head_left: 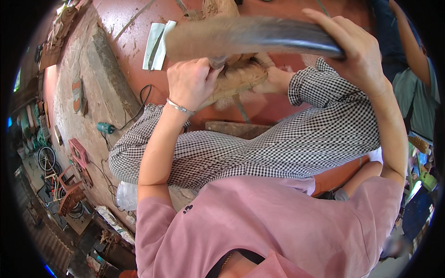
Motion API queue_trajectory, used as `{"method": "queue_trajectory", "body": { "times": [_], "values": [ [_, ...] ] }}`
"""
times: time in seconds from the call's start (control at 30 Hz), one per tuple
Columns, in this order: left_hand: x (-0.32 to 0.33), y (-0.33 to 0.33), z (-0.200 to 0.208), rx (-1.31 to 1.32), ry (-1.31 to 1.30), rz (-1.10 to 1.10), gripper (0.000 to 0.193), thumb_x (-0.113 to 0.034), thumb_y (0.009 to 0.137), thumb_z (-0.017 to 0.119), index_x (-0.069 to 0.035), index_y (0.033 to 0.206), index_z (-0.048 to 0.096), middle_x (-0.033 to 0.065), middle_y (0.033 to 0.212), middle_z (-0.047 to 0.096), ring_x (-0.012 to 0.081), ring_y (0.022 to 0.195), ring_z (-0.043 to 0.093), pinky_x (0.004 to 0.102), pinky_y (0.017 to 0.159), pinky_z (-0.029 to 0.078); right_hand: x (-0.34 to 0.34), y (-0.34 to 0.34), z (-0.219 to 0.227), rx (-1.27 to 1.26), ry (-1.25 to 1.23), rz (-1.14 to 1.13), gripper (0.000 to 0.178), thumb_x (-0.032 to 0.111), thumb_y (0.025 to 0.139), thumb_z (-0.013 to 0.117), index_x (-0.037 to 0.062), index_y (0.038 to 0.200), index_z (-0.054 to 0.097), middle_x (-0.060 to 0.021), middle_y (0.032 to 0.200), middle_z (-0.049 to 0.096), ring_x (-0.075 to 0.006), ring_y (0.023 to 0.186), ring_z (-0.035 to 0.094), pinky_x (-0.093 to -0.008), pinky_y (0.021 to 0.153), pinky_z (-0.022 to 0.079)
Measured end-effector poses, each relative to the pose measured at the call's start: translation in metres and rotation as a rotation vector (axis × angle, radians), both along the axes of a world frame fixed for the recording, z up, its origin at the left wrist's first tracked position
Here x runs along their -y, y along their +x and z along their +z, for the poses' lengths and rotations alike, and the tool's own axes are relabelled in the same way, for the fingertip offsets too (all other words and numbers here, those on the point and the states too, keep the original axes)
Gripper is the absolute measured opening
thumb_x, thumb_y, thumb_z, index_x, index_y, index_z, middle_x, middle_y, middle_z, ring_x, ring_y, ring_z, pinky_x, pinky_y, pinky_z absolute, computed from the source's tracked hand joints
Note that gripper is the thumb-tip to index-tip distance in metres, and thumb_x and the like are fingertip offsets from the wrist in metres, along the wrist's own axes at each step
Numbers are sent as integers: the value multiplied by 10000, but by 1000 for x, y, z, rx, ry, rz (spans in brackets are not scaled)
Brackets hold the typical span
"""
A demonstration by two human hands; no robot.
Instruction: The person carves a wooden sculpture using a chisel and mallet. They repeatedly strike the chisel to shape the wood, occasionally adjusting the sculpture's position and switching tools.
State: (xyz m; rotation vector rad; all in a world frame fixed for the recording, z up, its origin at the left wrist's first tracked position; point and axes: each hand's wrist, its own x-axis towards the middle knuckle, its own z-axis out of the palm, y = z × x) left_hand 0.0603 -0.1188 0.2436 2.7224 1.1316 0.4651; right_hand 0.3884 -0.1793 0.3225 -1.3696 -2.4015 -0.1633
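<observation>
My right hand (359, 48) grips one end of a long, club-shaped mallet (259, 37). The mallet is blurred by motion, dark and shiny near the hand and brown at its far end, which is above my left hand. My left hand (191, 83), with a bracelet at the wrist, is closed around an upright tool, probably a chisel. Only the tool's rounded greyish top (217, 61) shows; its blade is hidden. Under and beside this hand lies a carved piece of brown wood (236, 81), partly covered by the mallet. My bare foot (278, 79) rests against its right side.
White paper (154, 46) with a dark flat blade lies on the red floor, beyond my left hand. A large wooden slab (99, 88) stretches along the left, with a green corded power tool (105, 128) near its edge. Another person (415, 78) is close by at the right.
</observation>
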Motion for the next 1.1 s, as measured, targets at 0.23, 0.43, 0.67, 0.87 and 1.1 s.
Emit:
{"method": "queue_trajectory", "body": {
  "times": [0.23, 0.43, 0.67, 0.87, 1.1],
  "values": [
    [-5, -1, -5, 84, 36, -80, 113, -182, 796, 745, -105, 863, 694, 67, 795, 700, 276, 738, 660, 359, 671, 503, -1, -4, 4, -8, -78, -12, 827, 39, 606, 786, 189, 1388, 562, -64, 931, 669, -251, 780, 657, -354, 671, 533],
    [-17, -26, -8, 564, -675, -58, 200, -18, 856, 710, 1, 1020, 598, 56, 859, 690, 185, 866, 677, 317, 798, 548, -4, 11, -7, -149, -148, -109, 783, -38, 661, 721, 183, 1392, 552, -91, 1034, 689, -284, 827, 665, -340, 714, 551],
    [-25, -18, 8, 943, -964, -36, 294, -15, 925, 656, 22, 1156, 479, 83, 1060, 654, 148, 926, 685, 255, 789, 592, -4, 24, -8, -232, -277, -327, 714, 17, 707, 737, 94, 1385, 529, -158, 1090, 674, -241, 951, 675, -346, 849, 523],
    [-28, -10, 4, 830, -710, -46, 245, -53, 943, 647, 12, 1158, 548, 83, 1068, 674, 201, 1006, 696, 298, 844, 585, -8, 25, -15, -289, -248, -310, 622, 123, 857, 723, 85, 1434, 495, -109, 1214, 660, -172, 1093, 645, -299, 944, 485],
    [-42, -6, 15, 821, -707, -113, 531, 29, 919, 612, -22, 1372, 339, 117, 1120, 561, 169, 970, 631, 330, 865, 525, -13, 22, -13, -198, -249, -296, 624, 136, 855, 738, 85, 1429, 498, -130, 1201, 670, -186, 1090, 660, -316, 935, 506]
  ]
}}
